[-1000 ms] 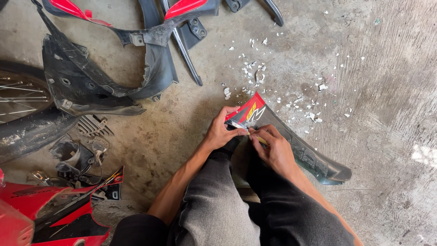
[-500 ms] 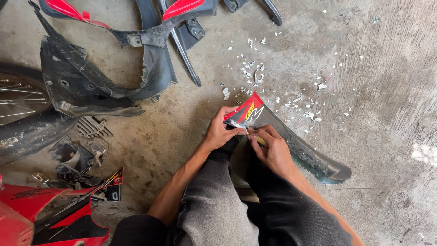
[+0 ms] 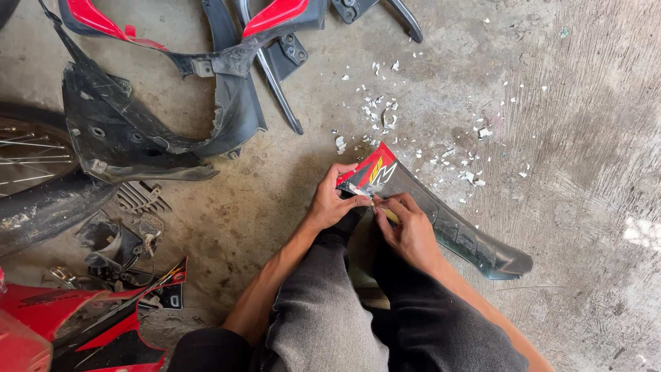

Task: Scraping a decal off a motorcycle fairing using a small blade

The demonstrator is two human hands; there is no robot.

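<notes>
A dark motorcycle body panel lies on the concrete floor in front of my knees. Its near end carries a red, yellow and white sticker. My left hand grips that stickered end, thumb pressed on the panel's edge. My right hand is closed around a small pale tool held against the panel just below the sticker. Both hands nearly touch each other. My grey trouser legs fill the bottom of the view.
Small white scraps are scattered on the floor beyond the panel. Black and red fairing parts lie at the upper left, a spoked wheel with tyre at the left edge, and red bodywork at the lower left.
Both hands stay on the panel's stickered end; only slight finger movement shows.
</notes>
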